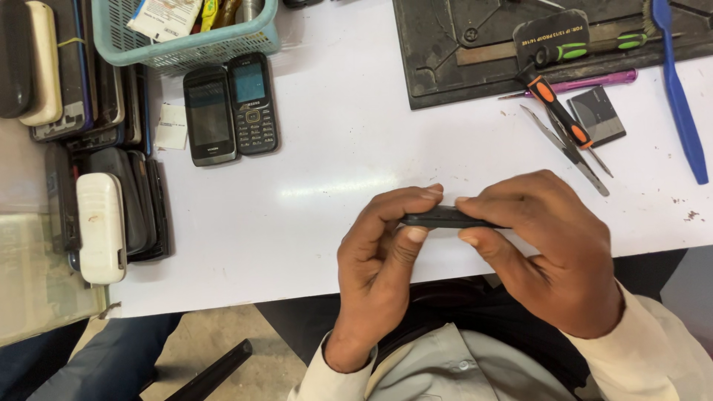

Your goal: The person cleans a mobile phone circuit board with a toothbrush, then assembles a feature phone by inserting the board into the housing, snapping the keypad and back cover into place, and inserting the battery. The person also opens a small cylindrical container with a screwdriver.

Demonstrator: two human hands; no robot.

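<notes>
Most of the slim black phone (443, 217) is hidden under the fingers of the left hand (382, 267) and right hand (549, 249), while above it the turquoise basket (186, 41), dark work mat (445, 67) and blue brush (679, 96) run off the top edge.

Colours, placed relative to the white table (334, 148): at its front edge, a black slim phone (444, 217); far left, a teal mesh basket (186, 41); far right, an orange-and-black screwdriver (558, 111), a green-handled screwdriver (587, 49), a blue brush (679, 96) and a dark grey mat (445, 59).
</notes>
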